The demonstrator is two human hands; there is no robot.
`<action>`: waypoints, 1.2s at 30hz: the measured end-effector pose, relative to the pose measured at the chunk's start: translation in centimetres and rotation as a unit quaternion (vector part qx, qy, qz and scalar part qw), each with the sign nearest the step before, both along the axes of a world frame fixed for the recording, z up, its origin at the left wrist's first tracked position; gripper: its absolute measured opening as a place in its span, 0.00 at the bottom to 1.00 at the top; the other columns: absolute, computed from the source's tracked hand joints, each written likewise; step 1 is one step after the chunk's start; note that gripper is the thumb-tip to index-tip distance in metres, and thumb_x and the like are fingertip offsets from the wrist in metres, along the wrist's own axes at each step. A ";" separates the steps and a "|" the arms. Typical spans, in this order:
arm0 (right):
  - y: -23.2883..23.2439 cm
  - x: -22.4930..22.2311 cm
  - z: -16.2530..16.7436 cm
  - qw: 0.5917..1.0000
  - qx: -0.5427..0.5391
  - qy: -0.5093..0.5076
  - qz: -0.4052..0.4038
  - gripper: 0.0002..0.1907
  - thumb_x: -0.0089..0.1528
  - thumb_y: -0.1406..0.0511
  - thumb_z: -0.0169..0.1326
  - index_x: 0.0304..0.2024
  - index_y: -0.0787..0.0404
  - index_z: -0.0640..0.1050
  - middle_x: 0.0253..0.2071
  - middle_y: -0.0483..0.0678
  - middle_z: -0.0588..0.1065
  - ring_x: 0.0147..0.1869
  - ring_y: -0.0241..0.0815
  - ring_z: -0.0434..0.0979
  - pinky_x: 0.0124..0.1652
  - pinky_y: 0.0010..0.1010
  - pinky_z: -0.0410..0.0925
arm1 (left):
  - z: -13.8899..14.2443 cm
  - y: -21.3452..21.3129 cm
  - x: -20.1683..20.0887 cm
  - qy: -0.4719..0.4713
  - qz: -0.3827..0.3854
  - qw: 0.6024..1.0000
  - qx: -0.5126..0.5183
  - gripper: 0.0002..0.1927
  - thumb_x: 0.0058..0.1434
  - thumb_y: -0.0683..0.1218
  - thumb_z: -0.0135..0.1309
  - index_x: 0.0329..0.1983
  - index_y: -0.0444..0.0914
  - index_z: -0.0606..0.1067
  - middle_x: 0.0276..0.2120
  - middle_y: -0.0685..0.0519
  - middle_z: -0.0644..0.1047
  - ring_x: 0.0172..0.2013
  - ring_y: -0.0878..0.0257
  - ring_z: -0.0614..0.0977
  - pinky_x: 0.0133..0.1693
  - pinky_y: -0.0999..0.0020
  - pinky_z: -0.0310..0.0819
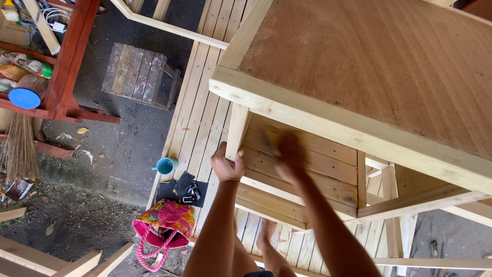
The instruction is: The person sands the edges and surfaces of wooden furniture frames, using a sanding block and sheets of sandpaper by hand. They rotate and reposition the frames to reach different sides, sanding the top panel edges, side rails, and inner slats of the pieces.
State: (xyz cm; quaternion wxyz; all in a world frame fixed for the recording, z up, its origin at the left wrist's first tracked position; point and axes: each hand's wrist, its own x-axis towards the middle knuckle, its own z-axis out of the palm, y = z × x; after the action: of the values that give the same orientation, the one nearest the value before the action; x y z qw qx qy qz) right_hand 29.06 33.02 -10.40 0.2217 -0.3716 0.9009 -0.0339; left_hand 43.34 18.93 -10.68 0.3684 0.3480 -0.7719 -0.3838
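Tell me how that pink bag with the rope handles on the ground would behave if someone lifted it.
The pink fabric bag would probably sag and fold when lifted: its sides look soft and its mouth gapes. The thick rope handles lie limp on the ground, so they are floppy but should grip well. It seems unlikely to roll; how heavy it is cannot be told, as its contents are hidden.

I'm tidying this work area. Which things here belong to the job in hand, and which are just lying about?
In hand:
left hand gripping wooden leg
right hand, blurred, on slatted shelf
table top

Lying about:
blue mug
pink bag
broom
stool
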 end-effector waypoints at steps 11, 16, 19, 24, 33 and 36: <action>6.0 -4.2 0.7 0.991 -0.079 -0.009 -0.109 0.31 0.67 0.55 0.47 0.70 0.63 0.63 0.73 0.61 0.60 0.76 0.61 0.59 0.69 0.49 0.55 | 0.0 0.0 0.2 -0.004 -0.005 1.000 -0.005 0.33 0.63 0.71 0.50 0.31 0.36 0.74 0.24 0.43 0.75 0.29 0.38 0.79 0.29 0.53 0.73; -2.9 -2.7 -2.0 0.992 -0.017 -0.061 -0.106 0.21 0.73 0.55 0.44 0.64 0.58 0.73 0.66 0.56 0.71 0.71 0.55 0.69 0.69 0.47 0.61 | 0.0 -0.2 0.0 -0.008 0.000 1.000 -0.004 0.32 0.63 0.71 0.50 0.32 0.36 0.74 0.24 0.43 0.74 0.29 0.39 0.79 0.29 0.54 0.73; -7.6 -0.6 -2.7 0.973 -0.226 0.047 0.028 0.28 0.68 0.56 0.50 0.67 0.63 0.67 0.68 0.62 0.67 0.70 0.63 0.64 0.65 0.53 0.58 | -0.1 -0.1 0.4 0.000 -0.007 1.000 -0.012 0.31 0.64 0.70 0.50 0.34 0.37 0.76 0.27 0.44 0.76 0.30 0.39 0.80 0.30 0.55 0.74; 2.4 -5.2 -1.2 0.984 -0.145 -0.029 -0.098 0.28 0.66 0.58 0.51 0.66 0.63 0.66 0.67 0.62 0.65 0.70 0.63 0.62 0.64 0.55 0.56 | 0.2 -0.2 0.6 0.008 -0.030 0.999 0.007 0.30 0.66 0.69 0.51 0.36 0.36 0.76 0.28 0.43 0.75 0.32 0.38 0.79 0.31 0.55 0.74; -7.5 3.5 -2.8 0.988 -0.150 0.009 0.028 0.37 0.61 0.55 0.51 0.71 0.54 0.62 0.75 0.59 0.57 0.77 0.64 0.52 0.67 0.58 0.48 | -0.6 -0.4 0.2 -0.016 0.003 0.999 -0.027 0.32 0.64 0.71 0.49 0.31 0.37 0.74 0.27 0.43 0.75 0.31 0.39 0.79 0.31 0.53 0.73; -2.0 4.0 -1.9 0.985 -0.147 -0.011 0.094 0.33 0.67 0.54 0.43 0.75 0.48 0.59 0.76 0.50 0.57 0.79 0.53 0.54 0.73 0.48 0.48 | -0.9 -0.3 0.3 -0.018 0.019 0.997 -0.069 0.33 0.66 0.71 0.46 0.32 0.37 0.73 0.28 0.43 0.74 0.32 0.38 0.78 0.32 0.50 0.71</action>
State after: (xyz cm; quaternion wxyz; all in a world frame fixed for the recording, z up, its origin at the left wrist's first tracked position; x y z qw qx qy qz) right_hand 33.04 31.05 -12.25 0.1767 -0.4823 0.8450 -0.1486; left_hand 43.66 18.61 -11.58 0.3848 0.3428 -0.7966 -0.3161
